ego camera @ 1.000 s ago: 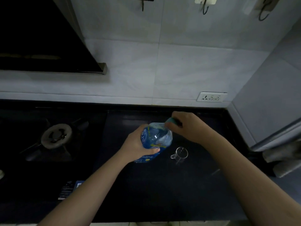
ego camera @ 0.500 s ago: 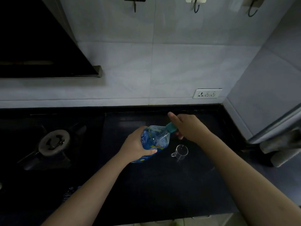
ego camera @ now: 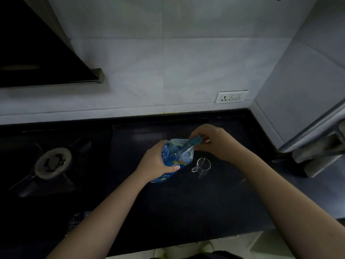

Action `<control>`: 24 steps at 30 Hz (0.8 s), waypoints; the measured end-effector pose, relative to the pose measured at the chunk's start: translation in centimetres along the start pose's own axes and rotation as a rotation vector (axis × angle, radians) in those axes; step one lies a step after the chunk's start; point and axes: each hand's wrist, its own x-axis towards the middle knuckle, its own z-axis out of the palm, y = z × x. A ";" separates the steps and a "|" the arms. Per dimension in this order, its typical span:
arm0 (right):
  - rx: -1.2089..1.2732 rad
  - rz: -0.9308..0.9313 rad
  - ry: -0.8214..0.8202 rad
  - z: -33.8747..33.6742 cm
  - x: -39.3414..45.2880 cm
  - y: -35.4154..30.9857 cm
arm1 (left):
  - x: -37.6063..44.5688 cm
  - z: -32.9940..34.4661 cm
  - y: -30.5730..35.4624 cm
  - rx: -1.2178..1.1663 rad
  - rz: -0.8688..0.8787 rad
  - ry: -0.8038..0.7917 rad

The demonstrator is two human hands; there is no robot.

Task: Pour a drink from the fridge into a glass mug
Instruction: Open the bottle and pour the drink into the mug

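A clear plastic bottle (ego camera: 177, 156) with a blue label stands tilted to the right on the black counter (ego camera: 186, 202). My left hand (ego camera: 156, 163) grips its body from the left. My right hand (ego camera: 214, 141) pinches the teal cap (ego camera: 196, 140) at the bottle's top. A small empty glass mug (ego camera: 202, 165) stands on the counter just right of the bottle, below my right hand, its handle pointing left.
A gas burner (ego camera: 53, 162) sits on the hob at the left. The hood (ego camera: 37, 53) hangs above it. A wall socket (ego camera: 231, 96) is on the tiled wall behind. The grey fridge side (ego camera: 308, 81) rises at the right.
My right hand has turned on the cap, its fingers now curled over it. The bottle stays in my left hand; the view has tipped down slightly.
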 end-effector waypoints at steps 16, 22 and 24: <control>0.411 0.360 0.166 2.4 -2.1 11.5 | 0.4 5.2 0.4 0.130 -0.210 -0.044; 0.869 0.515 0.260 6.2 -3.9 15.2 | 0.4 5.8 0.4 0.301 -0.278 -0.072; 0.910 0.551 0.261 7.0 -4.1 16.1 | 0.4 6.0 0.4 0.348 -0.286 -0.082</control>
